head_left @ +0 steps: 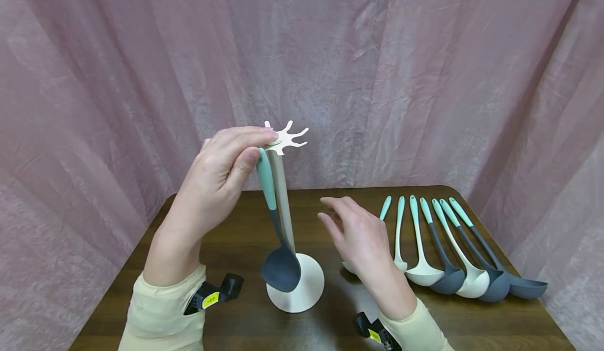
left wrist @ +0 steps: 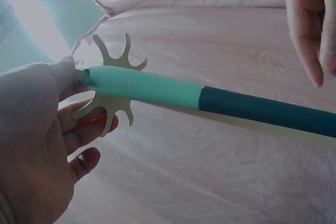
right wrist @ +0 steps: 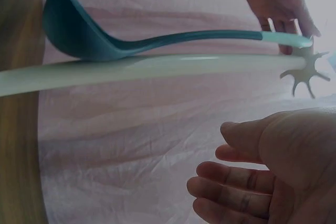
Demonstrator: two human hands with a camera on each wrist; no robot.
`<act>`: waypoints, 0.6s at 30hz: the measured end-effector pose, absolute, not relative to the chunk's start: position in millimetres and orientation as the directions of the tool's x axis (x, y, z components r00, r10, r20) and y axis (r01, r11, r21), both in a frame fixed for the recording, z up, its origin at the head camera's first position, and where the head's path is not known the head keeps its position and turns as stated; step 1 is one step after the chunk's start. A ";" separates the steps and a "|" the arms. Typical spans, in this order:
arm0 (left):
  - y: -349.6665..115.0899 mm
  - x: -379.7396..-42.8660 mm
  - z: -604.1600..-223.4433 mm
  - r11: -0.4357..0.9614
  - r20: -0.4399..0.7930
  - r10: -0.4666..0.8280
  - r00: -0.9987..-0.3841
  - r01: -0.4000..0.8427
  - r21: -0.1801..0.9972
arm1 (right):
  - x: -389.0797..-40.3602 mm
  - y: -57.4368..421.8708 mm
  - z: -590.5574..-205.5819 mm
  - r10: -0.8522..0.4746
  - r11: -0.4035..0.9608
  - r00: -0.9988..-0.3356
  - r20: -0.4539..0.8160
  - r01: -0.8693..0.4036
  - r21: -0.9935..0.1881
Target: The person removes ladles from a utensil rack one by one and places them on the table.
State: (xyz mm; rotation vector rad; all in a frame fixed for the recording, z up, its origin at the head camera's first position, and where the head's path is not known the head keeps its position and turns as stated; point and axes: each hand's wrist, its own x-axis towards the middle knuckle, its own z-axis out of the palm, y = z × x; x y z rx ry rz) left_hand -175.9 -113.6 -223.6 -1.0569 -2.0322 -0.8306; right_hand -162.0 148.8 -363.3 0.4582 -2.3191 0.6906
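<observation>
A ladle [head_left: 281, 269] with a mint handle and dark bowl hangs bowl-down from the rim of a cream utensil stand [head_left: 286, 214], close along its pole. My left hand [head_left: 217, 175] is at the stand's top, its fairly straight fingers lying over the hooked crown [head_left: 288, 140]. Its thumb tip is right at the upper end of the ladle's handle [left wrist: 152, 88]. In the left wrist view a hook tip shows at the hole in that handle. My right hand [head_left: 360, 233] hovers right of the pole, fingers loosely bent and holding nothing.
Several more ladles [head_left: 424, 275], with mint handles and white or dark bowls, lie in a row on the right of the brown wooden table [head_left: 226, 314]. The stand's round base [head_left: 311, 283] sits mid-table. A pink curtain [head_left: 330, 52] hangs behind.
</observation>
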 end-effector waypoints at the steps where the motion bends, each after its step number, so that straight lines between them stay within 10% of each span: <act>1: -113.7 -175.6 -223.5 0.471 0.803 0.412 -0.430 0.855 0.216 | -161.0 148.4 -362.2 -0.140 0.796 -0.709 0.691 -0.495 -0.347; 18: -104.2 -164.6 -223.9 0.561 0.821 0.335 -0.462 0.798 0.221 | -143.4 135.2 -346.7 -0.218 0.745 -0.622 0.752 -0.604 -0.284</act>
